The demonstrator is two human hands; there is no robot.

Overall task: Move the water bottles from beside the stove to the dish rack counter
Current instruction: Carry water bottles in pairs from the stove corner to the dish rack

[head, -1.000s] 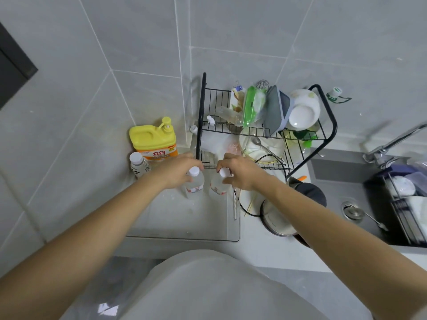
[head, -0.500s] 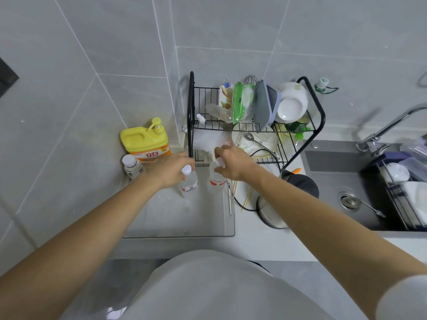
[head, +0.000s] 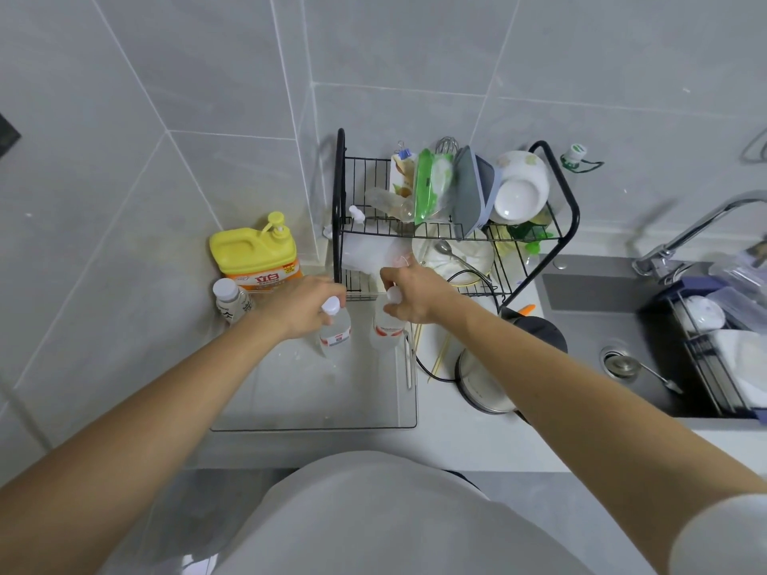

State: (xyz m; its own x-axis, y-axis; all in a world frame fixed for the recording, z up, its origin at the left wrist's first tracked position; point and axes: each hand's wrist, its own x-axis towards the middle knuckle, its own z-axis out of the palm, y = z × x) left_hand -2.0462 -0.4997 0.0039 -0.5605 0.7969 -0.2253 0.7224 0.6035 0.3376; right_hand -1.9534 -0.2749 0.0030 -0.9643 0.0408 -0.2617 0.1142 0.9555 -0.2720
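Two clear water bottles with white caps and red-and-white labels stand upright side by side on the far end of a clear drain tray [head: 315, 408], just in front of the black wire dish rack [head: 341, 193]. My left hand [head: 301, 302] grips the neck of the left bottle [head: 335, 332]. My right hand [head: 409, 292] is closed around the top of the right bottle [head: 388, 330]. Both bottle bases appear to rest on the tray.
A yellow detergent jug [head: 255, 255] and a small white-capped bottle [head: 231, 298] stand left of the rack. A kettle [head: 487, 379] with its cord and chopsticks sits right of the tray. The sink [head: 589, 325] with tap and a full basket lies further right.
The two bottles have moved slightly farther back toward the rack with both hands still on them. The camera view has shifted a little.
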